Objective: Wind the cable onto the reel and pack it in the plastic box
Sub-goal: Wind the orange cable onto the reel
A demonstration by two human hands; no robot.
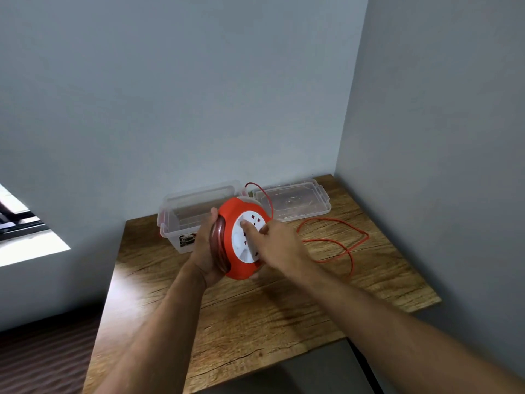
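Your left hand (205,248) wraps fingers round the red round plastic cable reel (240,237), steadying it before the clear plastic box (173,220). Your right hand (279,245) presses a fingertip (243,224) into its white face to turn it; orange cable (341,240) lies slack beyond.

near table (255,322) bare, cable (341,243) loops right

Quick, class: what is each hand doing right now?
Left hand: closed on the reel, gripping its rim.
Right hand: not gripping; fingers press on the reel's white face.
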